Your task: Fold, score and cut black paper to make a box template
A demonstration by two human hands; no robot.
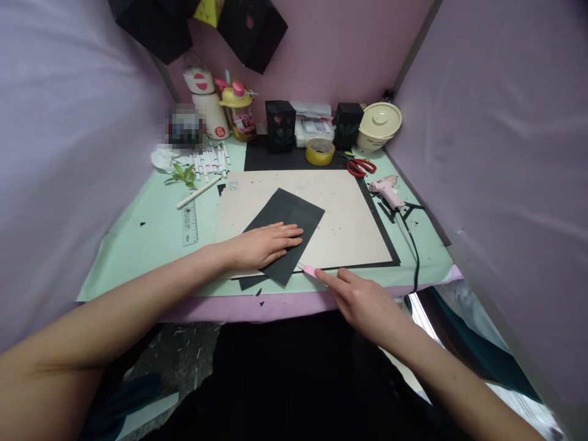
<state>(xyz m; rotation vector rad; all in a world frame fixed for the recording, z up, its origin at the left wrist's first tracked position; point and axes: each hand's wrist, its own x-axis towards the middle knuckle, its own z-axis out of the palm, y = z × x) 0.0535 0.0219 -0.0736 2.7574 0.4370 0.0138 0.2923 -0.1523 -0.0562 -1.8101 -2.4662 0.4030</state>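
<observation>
A rectangular sheet of black paper point(288, 207) lies at a slant on a large pale board point(353, 226). My left hand point(271, 244) presses flat on the paper, fingers stretched toward its right edge. In my right hand point(353, 297) is a pink-handled craft knife point(309, 271), gripped with the index finger along its handle. The knife's thin blade points left and meets or nearly meets the paper's lower right edge; exact contact is too small to tell. Part of the paper is hidden under my left hand.
Right of the board are a pink glue gun point(388, 191) with its cord and red-handled scissors point(361, 167). Yellow tape point(320, 152) and black boxes point(280, 125) stand behind. At left lie a ruler point(190, 223), a white pen point(198, 192) and several markers point(211, 160).
</observation>
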